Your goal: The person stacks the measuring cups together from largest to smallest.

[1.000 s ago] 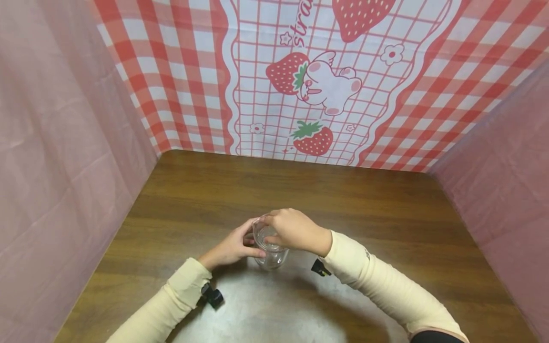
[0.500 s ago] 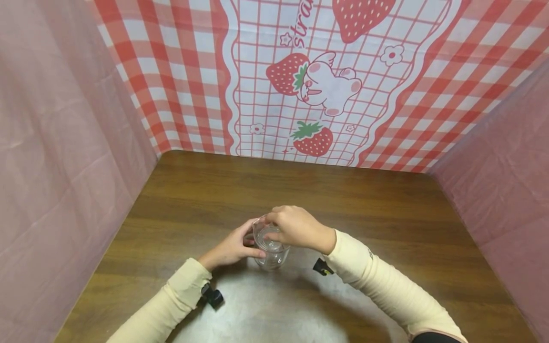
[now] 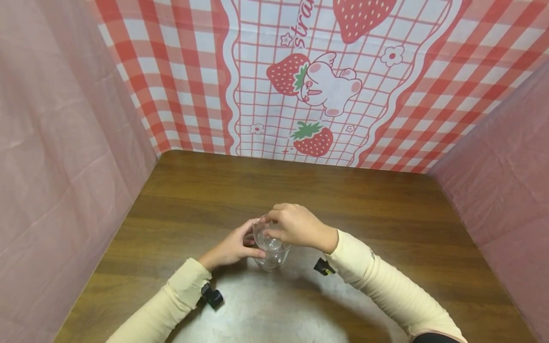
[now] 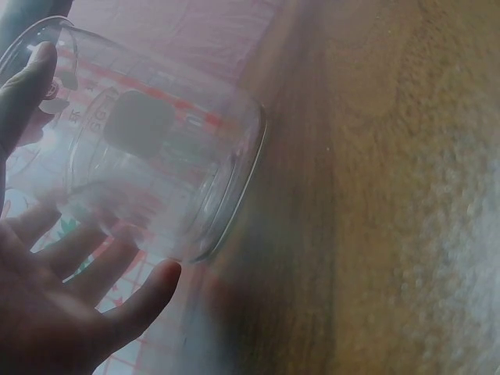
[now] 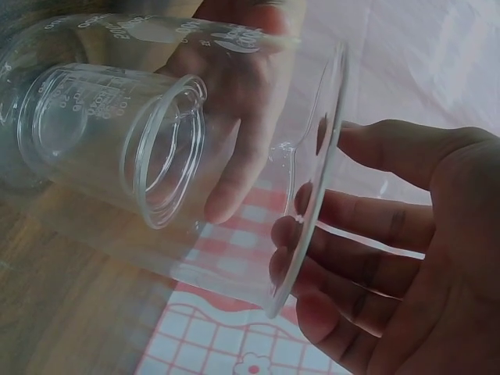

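Note:
A large clear glass beaker stands on the wooden table, with a smaller glass beaker down inside it in the right wrist view. My left hand holds the large beaker from the side, thumb in front and fingers behind; its fingers curve along the glass in the left wrist view. My right hand is over the large beaker's mouth. In the right wrist view its loosely bent fingers reach to the rim, some tips showing through the glass, apart from the smaller beaker.
The brown wooden table runs back to a red-checked strawberry cloth. Pink curtains hang at both sides. Black wrist cameras sit below the cream sleeves.
My right hand has risen slightly and shifted a little to the right at the large beaker's mouth. The left hand and the large beaker have stayed in place.

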Demonstrator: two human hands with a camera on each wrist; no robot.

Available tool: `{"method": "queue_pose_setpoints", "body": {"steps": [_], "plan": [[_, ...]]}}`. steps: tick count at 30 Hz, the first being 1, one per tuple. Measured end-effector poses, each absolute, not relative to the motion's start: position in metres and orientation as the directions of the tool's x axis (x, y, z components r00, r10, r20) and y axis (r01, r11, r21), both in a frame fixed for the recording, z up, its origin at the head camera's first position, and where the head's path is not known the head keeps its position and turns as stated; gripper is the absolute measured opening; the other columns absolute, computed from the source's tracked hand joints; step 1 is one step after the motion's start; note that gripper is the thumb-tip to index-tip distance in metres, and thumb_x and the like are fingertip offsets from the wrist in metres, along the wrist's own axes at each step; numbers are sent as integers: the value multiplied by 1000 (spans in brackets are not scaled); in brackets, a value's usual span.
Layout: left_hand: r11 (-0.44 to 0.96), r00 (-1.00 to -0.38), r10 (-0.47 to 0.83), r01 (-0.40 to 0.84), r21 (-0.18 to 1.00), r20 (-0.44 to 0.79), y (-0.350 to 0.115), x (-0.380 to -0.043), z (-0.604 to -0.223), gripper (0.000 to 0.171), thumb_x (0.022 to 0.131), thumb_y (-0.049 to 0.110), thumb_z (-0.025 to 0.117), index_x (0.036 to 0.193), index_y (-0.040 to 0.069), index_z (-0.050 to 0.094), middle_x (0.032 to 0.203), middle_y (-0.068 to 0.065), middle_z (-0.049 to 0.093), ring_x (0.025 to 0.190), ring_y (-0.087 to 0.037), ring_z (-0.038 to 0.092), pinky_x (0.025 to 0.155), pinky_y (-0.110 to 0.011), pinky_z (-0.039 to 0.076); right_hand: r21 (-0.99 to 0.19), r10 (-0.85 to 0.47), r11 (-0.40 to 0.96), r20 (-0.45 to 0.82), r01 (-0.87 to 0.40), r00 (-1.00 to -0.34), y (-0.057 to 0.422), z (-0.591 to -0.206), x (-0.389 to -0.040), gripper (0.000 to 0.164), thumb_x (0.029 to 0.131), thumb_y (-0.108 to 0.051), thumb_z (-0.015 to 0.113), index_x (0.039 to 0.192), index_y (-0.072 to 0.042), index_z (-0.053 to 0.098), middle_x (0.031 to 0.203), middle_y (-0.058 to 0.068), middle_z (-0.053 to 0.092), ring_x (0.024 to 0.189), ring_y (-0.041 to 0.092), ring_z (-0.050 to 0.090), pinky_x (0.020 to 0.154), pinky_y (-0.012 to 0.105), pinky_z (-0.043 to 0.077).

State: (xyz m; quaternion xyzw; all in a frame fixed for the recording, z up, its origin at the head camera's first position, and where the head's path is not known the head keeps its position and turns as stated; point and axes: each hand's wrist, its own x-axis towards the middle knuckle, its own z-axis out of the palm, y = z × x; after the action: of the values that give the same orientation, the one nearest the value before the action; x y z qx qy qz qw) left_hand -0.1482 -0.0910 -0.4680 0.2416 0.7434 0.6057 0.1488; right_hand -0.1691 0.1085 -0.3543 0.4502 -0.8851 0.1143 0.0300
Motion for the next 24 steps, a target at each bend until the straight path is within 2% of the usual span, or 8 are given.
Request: {"method": "queue_pose_setpoints", "body": {"steps": [9,24], "plan": [[125,-831,546,205,971,105,-92,-149,-470,85,80,15,79,147,0,31,150,-26,38,130,-46,46,107,-52,47,-168,-788,549,222,-819,-574,110,-356,-172,20,85,-28,75,97,-12,75,86,-1,69,74,11,63,64,24,55],[104,-828,550,202,974,113,-91,-149,-469,86,79,17,80,147,-1,31,152,-24,37,134,-45,44,107,-52,47,-244,-769,532,261,-811,-583,120,-353,-174,20,87,-27,73,99,-11,73,89,2,69,76,15,63,65,25,54]]}}
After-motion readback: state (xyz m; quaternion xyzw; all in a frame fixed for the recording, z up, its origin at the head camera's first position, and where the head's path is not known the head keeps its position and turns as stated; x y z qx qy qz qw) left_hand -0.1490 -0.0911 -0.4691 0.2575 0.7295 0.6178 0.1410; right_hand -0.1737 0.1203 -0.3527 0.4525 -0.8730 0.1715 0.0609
